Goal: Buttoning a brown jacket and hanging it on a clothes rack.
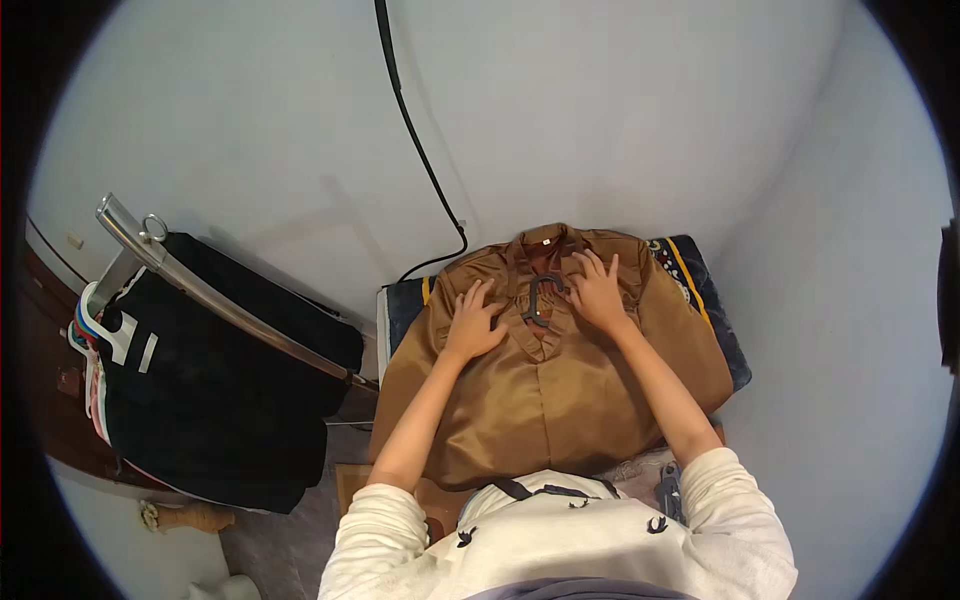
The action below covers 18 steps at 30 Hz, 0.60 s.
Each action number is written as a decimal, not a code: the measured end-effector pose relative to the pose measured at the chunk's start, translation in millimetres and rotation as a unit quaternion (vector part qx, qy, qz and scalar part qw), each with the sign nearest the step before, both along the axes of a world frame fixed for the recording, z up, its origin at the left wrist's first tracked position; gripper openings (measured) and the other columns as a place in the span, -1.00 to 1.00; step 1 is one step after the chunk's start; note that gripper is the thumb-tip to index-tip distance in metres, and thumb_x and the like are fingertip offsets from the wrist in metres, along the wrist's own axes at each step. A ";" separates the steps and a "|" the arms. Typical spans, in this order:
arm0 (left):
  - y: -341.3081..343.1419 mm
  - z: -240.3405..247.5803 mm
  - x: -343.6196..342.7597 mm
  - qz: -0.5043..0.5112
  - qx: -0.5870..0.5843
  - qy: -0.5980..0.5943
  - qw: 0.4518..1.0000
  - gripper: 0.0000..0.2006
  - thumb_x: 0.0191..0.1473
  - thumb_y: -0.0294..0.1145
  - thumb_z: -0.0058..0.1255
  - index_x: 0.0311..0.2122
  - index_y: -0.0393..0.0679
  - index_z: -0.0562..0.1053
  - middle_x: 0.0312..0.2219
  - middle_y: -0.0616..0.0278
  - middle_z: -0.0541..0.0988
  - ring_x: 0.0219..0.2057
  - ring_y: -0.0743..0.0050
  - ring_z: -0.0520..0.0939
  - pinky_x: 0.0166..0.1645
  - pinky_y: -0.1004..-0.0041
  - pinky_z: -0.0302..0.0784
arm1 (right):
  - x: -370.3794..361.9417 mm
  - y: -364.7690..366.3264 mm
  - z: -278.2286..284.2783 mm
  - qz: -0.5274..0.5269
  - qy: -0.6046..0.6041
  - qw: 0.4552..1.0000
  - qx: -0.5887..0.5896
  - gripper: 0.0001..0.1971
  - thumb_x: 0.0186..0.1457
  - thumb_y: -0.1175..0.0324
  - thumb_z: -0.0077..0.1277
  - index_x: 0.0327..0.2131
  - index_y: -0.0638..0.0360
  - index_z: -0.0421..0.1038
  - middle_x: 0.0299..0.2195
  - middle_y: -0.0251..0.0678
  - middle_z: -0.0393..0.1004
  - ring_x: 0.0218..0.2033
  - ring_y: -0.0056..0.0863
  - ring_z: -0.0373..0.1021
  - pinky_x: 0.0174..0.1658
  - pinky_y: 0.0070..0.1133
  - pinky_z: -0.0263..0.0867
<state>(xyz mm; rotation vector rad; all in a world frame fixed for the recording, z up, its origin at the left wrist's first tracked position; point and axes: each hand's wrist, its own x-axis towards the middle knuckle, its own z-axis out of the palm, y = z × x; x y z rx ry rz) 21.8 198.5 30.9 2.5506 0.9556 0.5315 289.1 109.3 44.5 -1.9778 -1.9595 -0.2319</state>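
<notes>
Brown, shiny cloth makes the garment (545,420), which lies over a dark cover (738,350) in front of the person; to flatten it well, I think light, even pressure outward from the neck is best. The left hand (474,325) touches it with fingers spread. A dark hook (533,300) lies in the neck opening; rightward, the right hand (598,300) rests on the cloth, fingers also parted.

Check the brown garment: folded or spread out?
Spread out: the brown garment lies wide, front up, a sleeve showing at each side.
</notes>
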 end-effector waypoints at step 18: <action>4.9 49.4 -27.8 -0.068 -0.067 -0.026 0.995 -0.62 -0.04 -0.05 0.25 -0.28 -0.20 0.62 0.25 0.02 0.26 0.33 -0.12 0.11 0.35 0.06 0.02 | -21.1 8.7 95.6 0.069 -0.132 0.955 0.257 -0.83 0.03 0.30 0.13 -0.31 0.13 0.47 0.23 -0.45 0.19 0.29 -0.43 0.06 0.29 0.17 -0.13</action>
